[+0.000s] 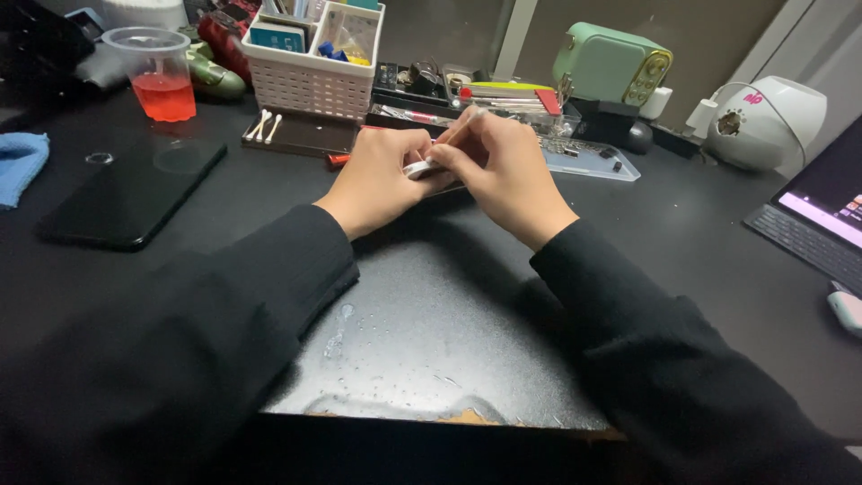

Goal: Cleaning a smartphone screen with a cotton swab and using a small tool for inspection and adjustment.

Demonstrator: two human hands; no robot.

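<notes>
Both hands working a small white object over the black desk

The left hand and right hand are pinching a small white object between their fingertips, just above the black desk, in front of the white organiser basket. Its long axis is lying roughly left to right; which end leads cannot be told. The right hand is also gripping a thin stick-like tool, angled up and away. Likely risk: the tool slipping, or the piece dropping among the clutter behind.
</notes>
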